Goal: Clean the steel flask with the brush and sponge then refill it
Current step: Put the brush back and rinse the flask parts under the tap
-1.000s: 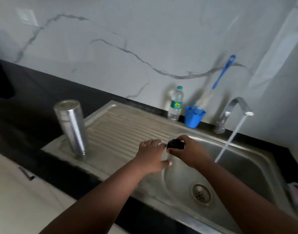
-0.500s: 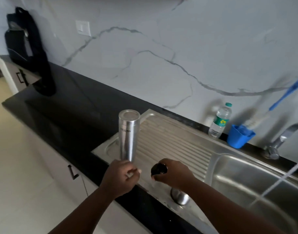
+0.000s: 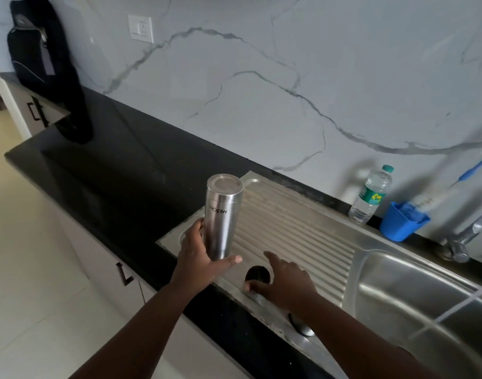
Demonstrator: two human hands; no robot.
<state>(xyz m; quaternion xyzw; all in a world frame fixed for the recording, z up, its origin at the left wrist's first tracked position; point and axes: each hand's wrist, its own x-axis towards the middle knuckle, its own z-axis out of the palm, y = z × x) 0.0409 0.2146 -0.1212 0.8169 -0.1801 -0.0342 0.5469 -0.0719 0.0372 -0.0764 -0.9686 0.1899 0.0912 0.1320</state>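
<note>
Your left hand (image 3: 198, 258) grips the inverted wet flask (image 3: 222, 214) low, right hand (image 3: 286, 283) spread loose beside the cap (image 3: 257, 273); it may slip

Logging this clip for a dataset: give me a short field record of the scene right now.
flask: steel flask, upside down, on the drainboard
left hand: grips the flask's lower part
right hand: fingers spread at a small black lid on the drainboard
tap: running into the sink basin
back wall: water bottle, blue cup with brush
</note>
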